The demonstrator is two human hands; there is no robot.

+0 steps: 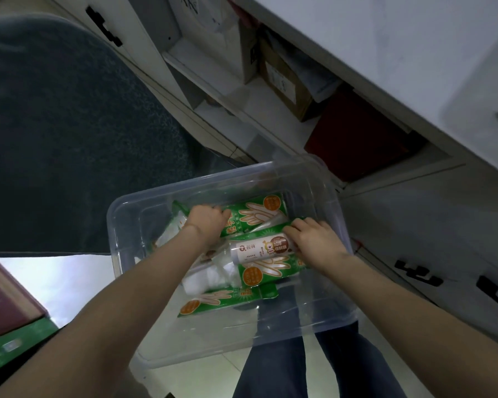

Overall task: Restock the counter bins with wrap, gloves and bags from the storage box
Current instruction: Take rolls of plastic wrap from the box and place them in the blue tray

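Head view is showing the left hand [208, 223] gripping a green glove pack [255, 215] and the right hand [315, 239] clasping the wrap roll [260, 250] inside the storage box [213, 181].

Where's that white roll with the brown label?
In the head view, the white roll lies sideways inside the clear plastic storage box, atop green glove packets, the right hand at its right end.
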